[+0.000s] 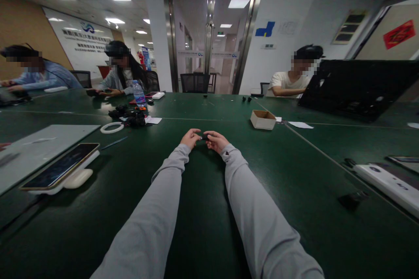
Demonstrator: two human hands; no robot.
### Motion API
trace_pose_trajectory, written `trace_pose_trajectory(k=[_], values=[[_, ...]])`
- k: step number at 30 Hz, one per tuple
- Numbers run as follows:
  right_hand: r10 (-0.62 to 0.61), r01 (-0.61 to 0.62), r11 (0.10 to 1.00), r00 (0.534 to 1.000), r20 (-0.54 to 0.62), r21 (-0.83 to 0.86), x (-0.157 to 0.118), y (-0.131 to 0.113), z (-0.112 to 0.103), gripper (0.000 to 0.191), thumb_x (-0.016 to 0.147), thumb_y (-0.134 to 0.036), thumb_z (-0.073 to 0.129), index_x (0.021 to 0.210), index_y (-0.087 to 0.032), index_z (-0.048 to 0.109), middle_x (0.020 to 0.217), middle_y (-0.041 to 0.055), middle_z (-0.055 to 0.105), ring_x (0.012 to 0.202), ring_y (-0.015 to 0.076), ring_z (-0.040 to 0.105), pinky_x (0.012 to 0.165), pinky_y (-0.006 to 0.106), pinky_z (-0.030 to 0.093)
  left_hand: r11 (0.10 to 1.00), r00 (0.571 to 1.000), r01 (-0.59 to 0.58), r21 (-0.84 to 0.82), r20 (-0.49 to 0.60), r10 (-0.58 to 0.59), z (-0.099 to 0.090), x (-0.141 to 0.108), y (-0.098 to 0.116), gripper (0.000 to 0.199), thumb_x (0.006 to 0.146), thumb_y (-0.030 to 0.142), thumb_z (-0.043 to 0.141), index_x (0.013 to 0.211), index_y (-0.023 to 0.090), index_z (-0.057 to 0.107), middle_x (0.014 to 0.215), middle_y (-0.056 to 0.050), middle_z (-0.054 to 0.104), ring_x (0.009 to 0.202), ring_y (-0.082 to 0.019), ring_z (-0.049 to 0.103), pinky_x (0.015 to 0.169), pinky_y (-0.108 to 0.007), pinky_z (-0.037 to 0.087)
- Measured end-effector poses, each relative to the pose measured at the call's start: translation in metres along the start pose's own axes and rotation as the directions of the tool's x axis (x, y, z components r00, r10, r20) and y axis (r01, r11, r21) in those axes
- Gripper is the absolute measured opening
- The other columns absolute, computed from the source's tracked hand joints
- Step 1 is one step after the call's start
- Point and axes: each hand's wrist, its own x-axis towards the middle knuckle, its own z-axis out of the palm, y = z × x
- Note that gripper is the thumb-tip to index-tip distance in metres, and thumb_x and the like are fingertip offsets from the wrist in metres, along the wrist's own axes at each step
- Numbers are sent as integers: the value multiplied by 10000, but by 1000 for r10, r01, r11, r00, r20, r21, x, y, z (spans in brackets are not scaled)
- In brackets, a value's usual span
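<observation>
My two hands meet over the green table (204, 192), arms stretched forward in grey sleeves. Between them is a small black object (204, 137) with a shiny end, too small to name surely. My right hand (217, 141) is closed, thumb and fingers pinching its black part. My left hand (190, 139) is curled, its thumb and fingertips at the shiny end on the left; they seem to grip it. The fingers cover part of the object.
An open cardboard box (263, 120) stands ahead on the right. On the left lie a phone on a stand (62, 165), a white ring (112, 128), black gear (129, 116) and a water bottle (139, 95). A large black panel (356, 87) stands far right. Several people sit around the table.
</observation>
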Motion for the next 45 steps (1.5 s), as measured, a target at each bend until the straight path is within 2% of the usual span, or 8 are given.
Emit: trace_pose_trajectory(k=[9,20,23,27,30,35,40,45], values=[[1,-1,1000,1000,0,-3,1,1,0,163,739,-155,538,899,-182,557,519,-15,555,460,84,520,456,200,418,999,999,-44,-20,16,44,0,1,-2,281,764,288,426,989,154,527,489,43,502,334,-47,357,363,-169,272],[0,0,1000,1000,-5,5,1,1,0,161,758,-131,495,906,-173,544,526,-5,569,459,87,526,451,201,422,997,998,-55,-47,8,55,0,-3,0,323,704,337,562,959,144,513,543,36,543,365,-38,405,388,-168,316],[5,-5,1000,1000,-8,8,1,1,0,167,757,-124,492,910,-172,539,519,-10,564,455,85,524,453,200,424,997,998,-56,-54,6,57,0,-4,2,282,723,343,537,915,138,522,537,31,542,368,-44,419,380,-168,314],[9,-9,1000,1000,-7,10,1,1,0,168,757,-126,497,913,-174,538,519,-16,563,451,83,520,456,203,427,998,998,-58,-32,-3,58,-1,-3,1,257,655,348,613,786,140,539,571,17,572,414,-50,458,398,-165,337],[13,-13,1000,1000,-5,10,1,1,0,159,760,-128,499,906,-175,544,519,-12,566,455,85,523,459,205,426,1000,999,2,13,-43,-1,-1,-1,-1,326,716,452,510,627,139,516,487,3,544,389,-60,440,392,-180,345],[12,-12,1000,1000,-5,18,2,1,-1,151,765,-138,504,904,-181,543,523,-12,564,456,87,524,463,210,425,999,1000,-15,-28,-19,15,-1,-1,-1,343,572,432,665,714,138,560,580,-8,595,482,-83,507,427,-187,391],[15,-15,1000,1000,-21,14,2,1,-1,154,771,-128,487,907,-178,537,518,-9,560,461,90,526,465,208,426,998,999,36,49,-31,-35,0,2,-5,421,701,528,486,605,125,560,467,-17,546,398,-74,459,405,-197,375],[20,-20,1000,999,-41,5,1,0,0,160,779,-115,466,911,-177,533,505,-11,556,437,83,514,462,204,427,999,998,-42,9,-35,43,0,2,-7,319,631,413,620,801,150,565,592,-5,601,467,-80,507,411,-177,385]])
